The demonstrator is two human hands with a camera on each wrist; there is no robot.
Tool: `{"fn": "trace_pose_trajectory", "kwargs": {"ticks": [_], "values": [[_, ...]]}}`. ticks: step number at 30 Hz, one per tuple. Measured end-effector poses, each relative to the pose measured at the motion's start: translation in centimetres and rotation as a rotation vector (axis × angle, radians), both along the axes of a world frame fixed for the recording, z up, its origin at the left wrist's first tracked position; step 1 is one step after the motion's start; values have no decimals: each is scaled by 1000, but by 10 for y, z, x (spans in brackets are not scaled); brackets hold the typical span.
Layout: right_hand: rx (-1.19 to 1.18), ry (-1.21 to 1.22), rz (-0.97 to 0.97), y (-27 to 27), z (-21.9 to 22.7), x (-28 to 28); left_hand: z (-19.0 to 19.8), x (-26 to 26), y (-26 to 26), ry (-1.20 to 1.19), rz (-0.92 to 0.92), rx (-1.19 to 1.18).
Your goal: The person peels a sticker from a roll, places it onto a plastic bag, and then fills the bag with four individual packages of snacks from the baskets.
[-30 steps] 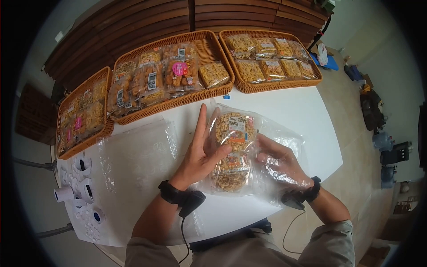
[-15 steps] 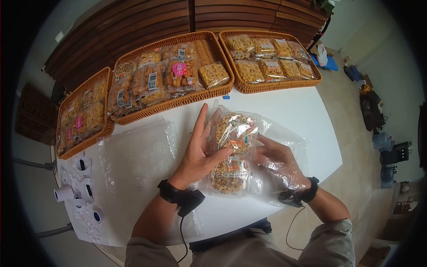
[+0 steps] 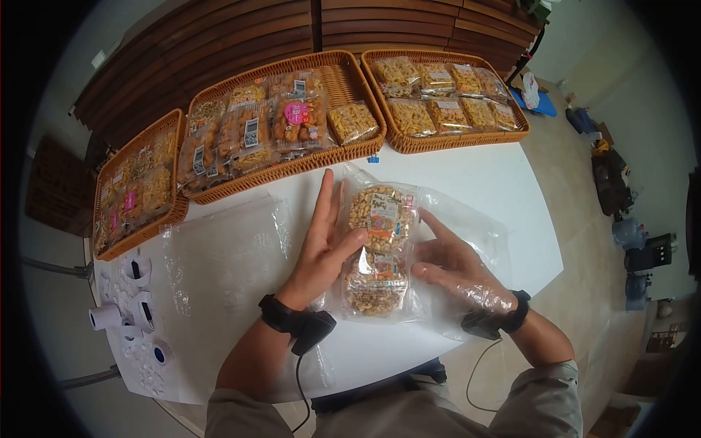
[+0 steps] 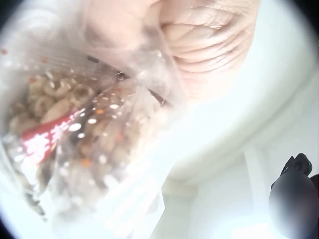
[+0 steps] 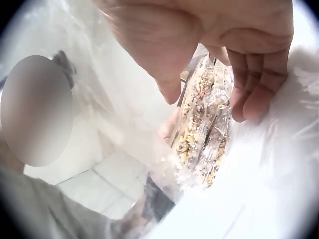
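Head view: two snack packs (image 3: pixel 380 217), end to end inside a clear bag (image 3: pixel 478 228), above a white table (image 3: pixel 522 191); shifted slightly leftward since the previous frame, upper label now freer of glare. Left hand (image 3: pixel 312 264): holding the packs' left edge through film, thumb across the front, index finger straight; moved leftward with them. Right hand (image 3: pixel 467 276): open, thumb and index now spread wider beside the packs' right edge, film over its heel. Three wicker baskets (image 3: pixel 292 165): filled with packaged snacks, unchanged.

L hand (image 3: pixel 318 259) upright, index str., thumb angled out; R hand (image 3: pixel 464 270) opp., index ext., other fingers part. bent.
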State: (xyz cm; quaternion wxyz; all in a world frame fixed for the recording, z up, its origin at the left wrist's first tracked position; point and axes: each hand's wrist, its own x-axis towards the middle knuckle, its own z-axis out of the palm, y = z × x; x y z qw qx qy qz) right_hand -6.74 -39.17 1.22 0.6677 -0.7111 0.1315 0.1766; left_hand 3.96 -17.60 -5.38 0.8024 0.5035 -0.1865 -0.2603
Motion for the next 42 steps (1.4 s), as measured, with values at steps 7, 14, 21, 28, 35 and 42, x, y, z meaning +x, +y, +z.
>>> {"fn": "trace_pose_trajectory", "kwargs": {"ticks": [7, 14, 21, 28, 35, 42], "values": [[-148, -62, 27, -2, -24, -4, -8, -1, -3, -320, -25, 111], [-514, -249, 332, -4, -16, 0, -4, -2, -2, -377, -68, 189], [-150, -169, -40, -1, -25, -7, -11, 2, 0, -411, -60, 225], [-35, -95, 146, -5, -16, -7, -8, 0, 1, -498, -63, 266], [217, 14, 62, -37, -11, -22, -12, 0, -2, -310, 3, 146], [-224, 190, 266, -89, 13, -46, -9, -1, -2, -254, 28, 89]]}}
